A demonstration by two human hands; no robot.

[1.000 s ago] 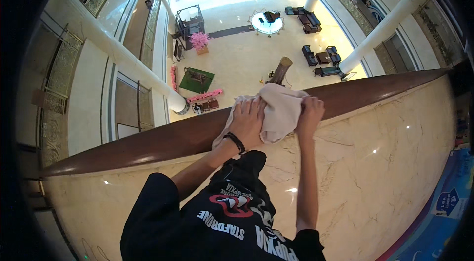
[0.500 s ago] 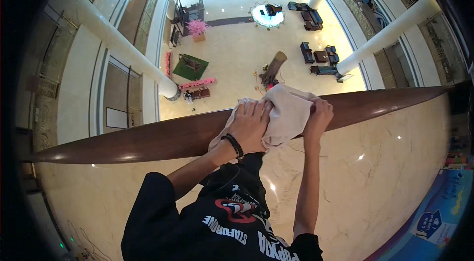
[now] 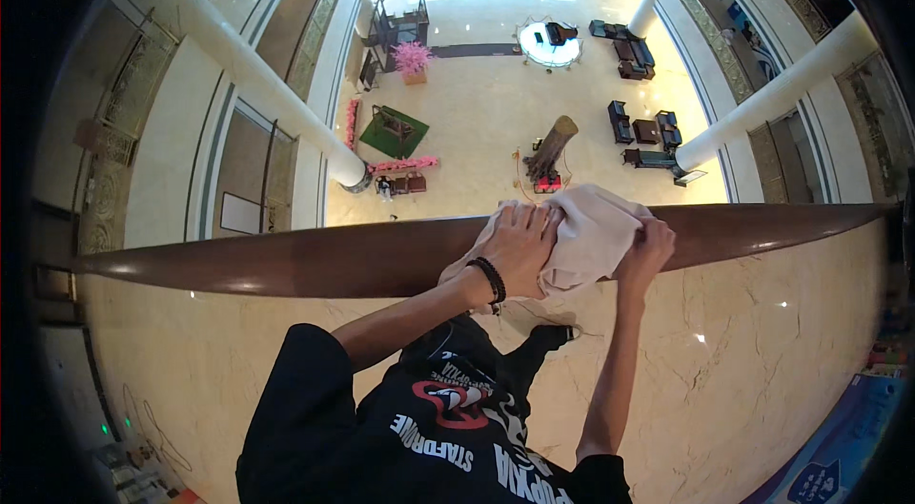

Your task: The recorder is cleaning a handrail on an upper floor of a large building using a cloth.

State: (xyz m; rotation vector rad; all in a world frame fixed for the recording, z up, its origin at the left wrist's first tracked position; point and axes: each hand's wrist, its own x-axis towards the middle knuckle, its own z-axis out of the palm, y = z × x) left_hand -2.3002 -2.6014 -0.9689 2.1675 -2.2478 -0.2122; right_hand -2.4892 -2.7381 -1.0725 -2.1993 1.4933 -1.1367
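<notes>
A pale pinkish-white cloth [image 3: 593, 239] lies bunched over the top of a dark brown wooden handrail [image 3: 315, 258]. My left hand [image 3: 519, 251] rests on the cloth's left part, palm down with fingers stretched out. A dark beaded bracelet [image 3: 490, 277] circles that wrist. At the cloth's right edge, my right hand [image 3: 650, 251] has its fingers curled round the fabric. The cloth hides the stretch of rail beneath it, and also my right fingertips.
Beyond the rail, a lobby floor lies far below with a tree trunk [image 3: 553, 146], a pink tree [image 3: 413, 59], a piano [image 3: 560, 33] and dark sofas. White columns [image 3: 276, 94] rise at both sides. My foot [image 3: 555, 336] stands on the marble floor [image 3: 686, 380] near the rail.
Both hands and the cloth sit further right in the picture, as the whole view has shifted and turned a little. My foot now shows below the rail. The hold on the cloth looks the same.
</notes>
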